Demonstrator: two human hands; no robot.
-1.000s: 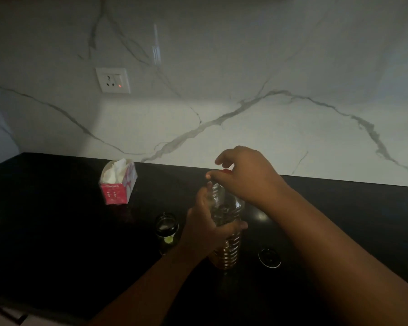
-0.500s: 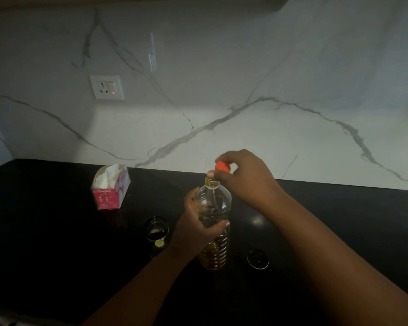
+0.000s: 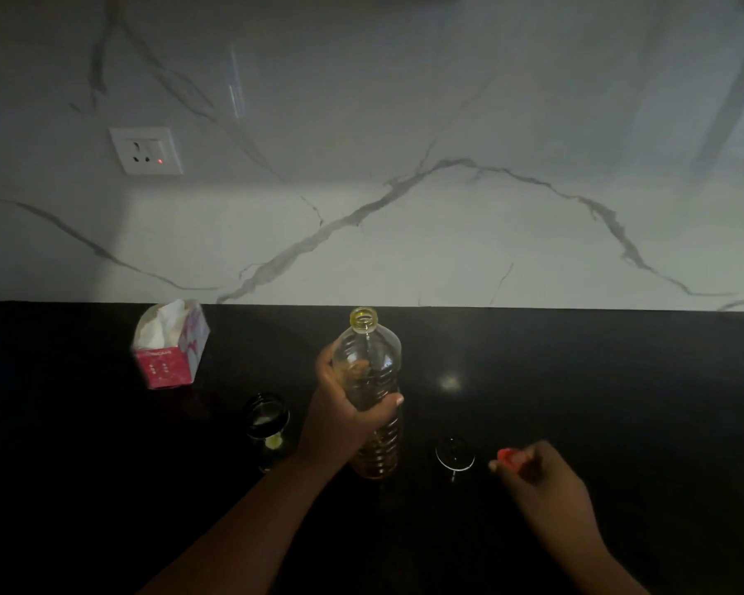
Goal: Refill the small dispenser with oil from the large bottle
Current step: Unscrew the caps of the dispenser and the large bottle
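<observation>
Left hand [image 3: 344,416] gripping upright clear ribbed plastic oil bottle [image 3: 372,392], frame centre; small dark glass dispenser [image 3: 268,427] just left, nearer it; right hand [image 3: 542,474] pinching red cap [image 3: 509,458], lower right.

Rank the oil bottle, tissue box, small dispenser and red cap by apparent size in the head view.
1. Oil bottle, largest.
2. Tissue box.
3. Small dispenser; it is nearer the camera, so its gap to the box is unsure.
4. Red cap, smallest, partly hidden in the right hand.
</observation>
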